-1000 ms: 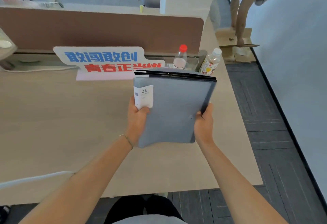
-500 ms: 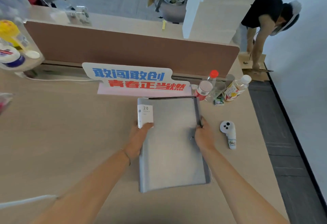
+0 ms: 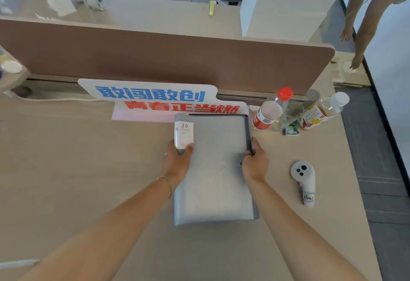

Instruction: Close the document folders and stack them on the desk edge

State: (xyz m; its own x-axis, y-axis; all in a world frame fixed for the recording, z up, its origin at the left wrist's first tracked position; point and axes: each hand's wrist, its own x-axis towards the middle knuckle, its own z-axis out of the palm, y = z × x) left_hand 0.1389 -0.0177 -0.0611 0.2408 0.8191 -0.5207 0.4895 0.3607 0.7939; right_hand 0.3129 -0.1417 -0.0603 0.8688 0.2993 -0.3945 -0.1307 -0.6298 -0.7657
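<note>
Right then, the grey folder (image 3: 214, 169) lay flat and closed on the desk (image 3: 77, 169), long side running from six to twelve o'clock, and both hands were on it. The left hand (image 3: 177, 163) gripped the left edge, thumb curled over the top just under the white label (image 3: 183, 135) marked "20 pockets", fingers tucked out of sight beneath. The right hand (image 3: 255, 163) clamped the right edge, fingers pointing toward twelve along the dark spine strip, thumb pressed on the cover. A thin bracelet (image 3: 166, 184) sat on the left wrist.

At twelve o'clock from the folder, touching or just overlapping its far end, stood the sign (image 3: 155, 96) with blue and red characters, backed by the brown divider (image 3: 166, 58). At about two o'clock, near the folder's far right corner, a bottle (image 3: 269, 112) with a red cap leaned beside a glass (image 3: 292, 114), and a second bottle (image 3: 321, 109) with a white cap lay tilted just past that. A small green packet (image 3: 291, 130) rested at the foot of the glass.

Out at three o'clock, apart from the right hand, a white controller (image 3: 304, 180) lay on the desk, a handwritten tag on its handle. Up at one o'clock, beyond the divider, another person (image 3: 363, 14) bent down, arms reaching to the floor.
</note>
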